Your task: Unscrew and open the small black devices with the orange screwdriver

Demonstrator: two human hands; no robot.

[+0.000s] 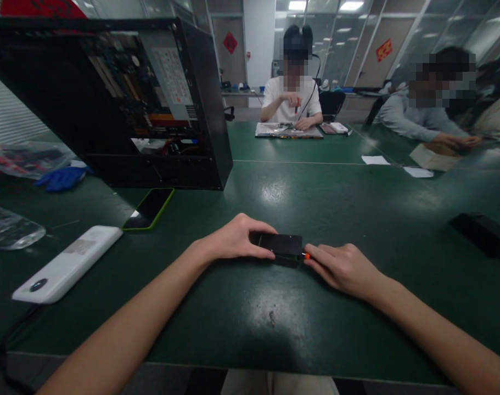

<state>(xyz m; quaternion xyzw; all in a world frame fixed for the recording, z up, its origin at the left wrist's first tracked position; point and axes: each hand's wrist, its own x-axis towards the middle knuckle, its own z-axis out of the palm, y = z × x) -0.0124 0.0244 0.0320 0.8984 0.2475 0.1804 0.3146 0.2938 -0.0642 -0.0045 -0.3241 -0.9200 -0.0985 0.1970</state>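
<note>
A small black rectangular box (288, 244) rests on the green table in front of me. My left hand (243, 238) grips its left end between thumb and fingers. On the box's right side, my right hand (340, 266) pinches a thin tool with an orange part (306, 255), most of it hidden inside my fingers. The tool's tip meets or nearly meets the box's right end; I cannot tell which. Its kind does not show clearly.
An open black computer case (208, 109) stands at the left. Near it lie a green-edged phone (151, 208), a white power bank (68, 263) and a blue glove (62, 178). A black object (484, 233) lies at right. Two people (291, 101) sit across the table (274, 340).
</note>
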